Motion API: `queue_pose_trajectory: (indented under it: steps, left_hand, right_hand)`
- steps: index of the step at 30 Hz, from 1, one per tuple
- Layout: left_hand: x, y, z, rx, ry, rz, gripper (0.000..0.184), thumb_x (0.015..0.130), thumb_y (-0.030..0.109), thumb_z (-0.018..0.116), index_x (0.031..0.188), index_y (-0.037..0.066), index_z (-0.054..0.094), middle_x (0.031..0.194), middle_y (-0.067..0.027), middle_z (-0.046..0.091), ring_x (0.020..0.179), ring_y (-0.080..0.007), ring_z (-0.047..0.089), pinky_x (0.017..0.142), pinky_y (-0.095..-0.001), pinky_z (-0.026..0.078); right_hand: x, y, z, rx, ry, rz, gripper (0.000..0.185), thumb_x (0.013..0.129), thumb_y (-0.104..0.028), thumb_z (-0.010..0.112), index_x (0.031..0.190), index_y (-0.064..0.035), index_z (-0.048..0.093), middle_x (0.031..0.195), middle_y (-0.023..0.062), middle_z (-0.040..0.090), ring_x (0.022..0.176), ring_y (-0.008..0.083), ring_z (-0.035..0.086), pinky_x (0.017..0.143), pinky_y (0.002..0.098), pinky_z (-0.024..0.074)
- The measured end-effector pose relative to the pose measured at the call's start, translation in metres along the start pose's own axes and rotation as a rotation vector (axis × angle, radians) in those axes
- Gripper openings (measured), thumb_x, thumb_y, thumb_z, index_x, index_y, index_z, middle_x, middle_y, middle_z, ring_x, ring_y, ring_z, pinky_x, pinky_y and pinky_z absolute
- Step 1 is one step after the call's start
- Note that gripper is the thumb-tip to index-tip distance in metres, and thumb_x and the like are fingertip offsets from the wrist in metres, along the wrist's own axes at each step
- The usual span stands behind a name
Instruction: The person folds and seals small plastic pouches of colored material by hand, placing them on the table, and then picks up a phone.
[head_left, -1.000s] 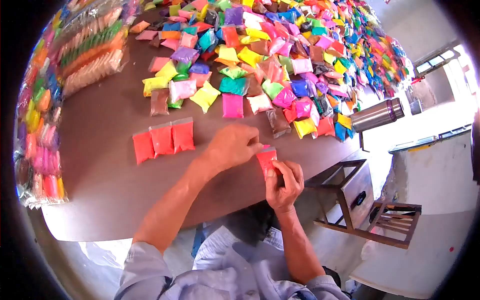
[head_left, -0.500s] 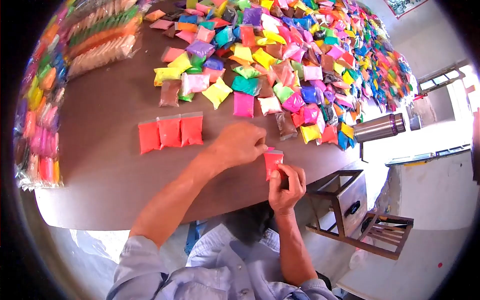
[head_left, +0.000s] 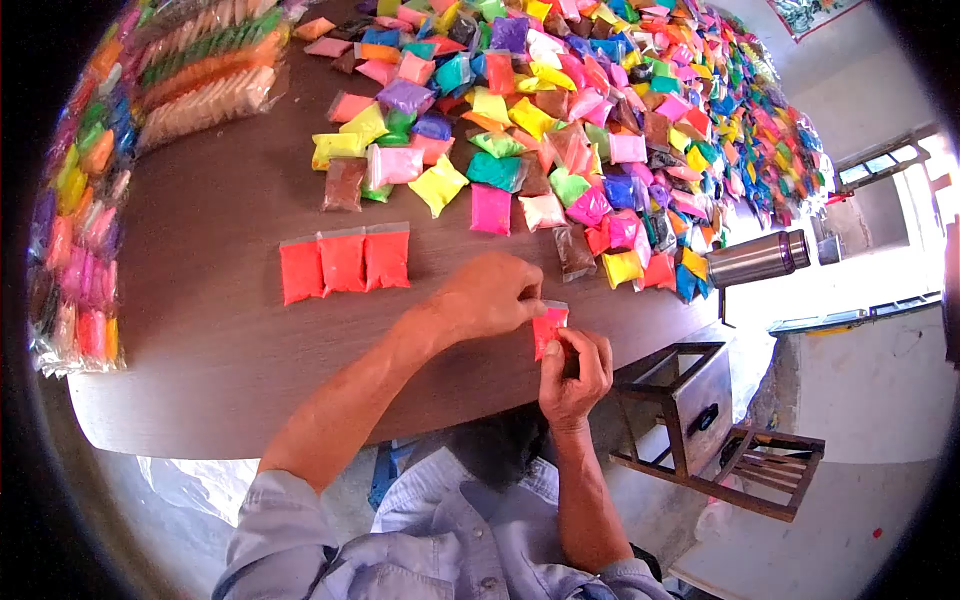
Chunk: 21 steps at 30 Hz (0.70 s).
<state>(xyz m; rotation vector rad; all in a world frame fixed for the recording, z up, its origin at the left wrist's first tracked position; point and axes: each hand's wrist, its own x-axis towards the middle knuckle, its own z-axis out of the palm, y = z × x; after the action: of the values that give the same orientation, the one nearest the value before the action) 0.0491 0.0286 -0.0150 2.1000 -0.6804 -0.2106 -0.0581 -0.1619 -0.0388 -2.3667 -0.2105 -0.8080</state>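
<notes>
Between thumb and fingers, my right hand (head_left: 575,378) pinches a small red packet (head_left: 547,330) near the table's front edge. My left hand (head_left: 495,296) is closed at the packet's top edge; whatever its fingertips grip is too small to make out. Three red packets (head_left: 345,262) lie side by side, slightly overlapping, to the left of my hands. Beyond them spreads a big heap of packets in many colours (head_left: 530,120), with a magenta packet (head_left: 491,209) and a brown packet (head_left: 574,252) at its near side.
Bundled packets (head_left: 205,100) lie at the back left, and a column of bagged packets (head_left: 85,250) runs along the left edge. A steel flask (head_left: 758,257) lies at the right. Beyond the table edge stands a wooden chair (head_left: 690,415).
The view has shifted, so the table's contents appear displaced. My left fingers have moved slightly along the packet's top edge. My right hand keeps its pinch on the packet.
</notes>
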Motion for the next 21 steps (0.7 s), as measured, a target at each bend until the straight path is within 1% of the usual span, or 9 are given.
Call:
queue_pose_trajectory:
  steps: [1, 4, 8, 10, 14, 16, 17, 19, 21]
  left_hand:
    - [0.000, -0.002, 0.001, 0.086, 0.071, 0.002, 0.026, 0.086, 0.031, 0.077, 0.089, 0.005, 0.075, 0.085, -0.0180, 0.074, 0.079, -0.0365, 0.072, 0.072, -0.0460, 0.056]
    - [-0.001, -0.003, -0.001, 0.065, 0.128, -0.048, 0.025, 0.085, 0.029, 0.078, 0.090, 0.006, 0.075, 0.086, -0.0188, 0.074, 0.081, -0.0392, 0.072, 0.072, -0.0472, 0.056]
    - [-0.002, 0.000, -0.004, -0.025, 0.152, -0.022, 0.025, 0.085, 0.029, 0.078, 0.089, 0.005, 0.074, 0.084, -0.0181, 0.074, 0.080, -0.0379, 0.072, 0.072, -0.0467, 0.056]
    - [-0.001, 0.007, -0.009, -0.138, 0.027, -0.003, 0.025, 0.085, 0.028, 0.078, 0.088, 0.004, 0.074, 0.082, -0.0181, 0.074, 0.078, -0.0374, 0.073, 0.071, -0.0463, 0.056]
    - [0.000, 0.001, -0.007, -0.123, -0.068, 0.015, 0.025, 0.085, 0.029, 0.078, 0.087, 0.004, 0.075, 0.080, -0.0187, 0.073, 0.075, -0.0375, 0.072, 0.070, -0.0468, 0.055]
    - [0.000, -0.001, -0.005, -0.017, -0.020, 0.019, 0.027, 0.085, 0.032, 0.077, 0.088, 0.005, 0.075, 0.080, -0.0187, 0.073, 0.075, -0.0376, 0.072, 0.069, -0.0476, 0.055]
    - [-0.001, -0.003, -0.004, -0.016, -0.020, 0.019, 0.027, 0.085, 0.032, 0.077, 0.088, 0.005, 0.075, 0.080, -0.0187, 0.073, 0.075, -0.0376, 0.072, 0.069, -0.0476, 0.055]
    - [-0.002, -0.006, -0.003, 0.136, 0.122, 0.030, 0.028, 0.085, 0.033, 0.076, 0.088, 0.005, 0.075, 0.081, -0.0185, 0.073, 0.075, -0.0375, 0.072, 0.069, -0.0483, 0.054]
    - [-0.001, -0.007, -0.003, 0.121, 0.134, 0.024, 0.028, 0.085, 0.033, 0.077, 0.088, 0.005, 0.075, 0.081, -0.0182, 0.073, 0.075, -0.0370, 0.072, 0.069, -0.0476, 0.055]
  right_hand:
    - [0.001, -0.001, -0.001, -0.001, 0.000, -0.006, 0.020, 0.086, -0.015, 0.076, 0.103, -0.0033, 0.072, 0.096, 0.0143, 0.071, 0.089, 0.0336, 0.067, 0.080, 0.0426, 0.0541]
    - [0.002, -0.002, -0.001, 0.008, 0.003, -0.012, 0.020, 0.087, -0.014, 0.076, 0.102, -0.0034, 0.072, 0.097, 0.0145, 0.071, 0.089, 0.0339, 0.067, 0.080, 0.0429, 0.0539]
    - [0.002, -0.003, 0.000, 0.011, 0.002, -0.006, 0.019, 0.087, -0.014, 0.076, 0.102, -0.0035, 0.072, 0.097, 0.0147, 0.071, 0.089, 0.0342, 0.067, 0.081, 0.0431, 0.0538]
    - [0.003, -0.004, 0.000, -0.004, 0.009, -0.033, 0.016, 0.087, -0.009, 0.072, 0.101, -0.0010, 0.072, 0.093, 0.0151, 0.069, 0.085, 0.0314, 0.066, 0.076, 0.0401, 0.0535]
    - [0.003, -0.003, 0.001, -0.007, 0.020, -0.038, 0.016, 0.088, -0.010, 0.072, 0.101, -0.0011, 0.072, 0.093, 0.0149, 0.068, 0.084, 0.0313, 0.066, 0.076, 0.0398, 0.0533]
    - [0.003, -0.003, 0.000, -0.008, 0.022, -0.039, 0.016, 0.088, -0.010, 0.072, 0.101, -0.0012, 0.072, 0.093, 0.0146, 0.068, 0.084, 0.0310, 0.066, 0.076, 0.0396, 0.0534]
    - [0.003, -0.003, 0.000, -0.008, 0.022, -0.039, 0.016, 0.088, -0.010, 0.072, 0.101, -0.0012, 0.072, 0.093, 0.0146, 0.068, 0.084, 0.0310, 0.066, 0.076, 0.0396, 0.0534]
    - [0.003, -0.003, 0.000, -0.012, 0.015, -0.040, 0.016, 0.088, -0.010, 0.072, 0.101, -0.0011, 0.072, 0.094, 0.0145, 0.068, 0.084, 0.0305, 0.066, 0.076, 0.0393, 0.0534]
    - [0.002, -0.002, 0.000, -0.010, 0.009, -0.024, 0.017, 0.088, -0.012, 0.074, 0.101, -0.0027, 0.072, 0.095, 0.0141, 0.070, 0.087, 0.0321, 0.066, 0.078, 0.0412, 0.0534]
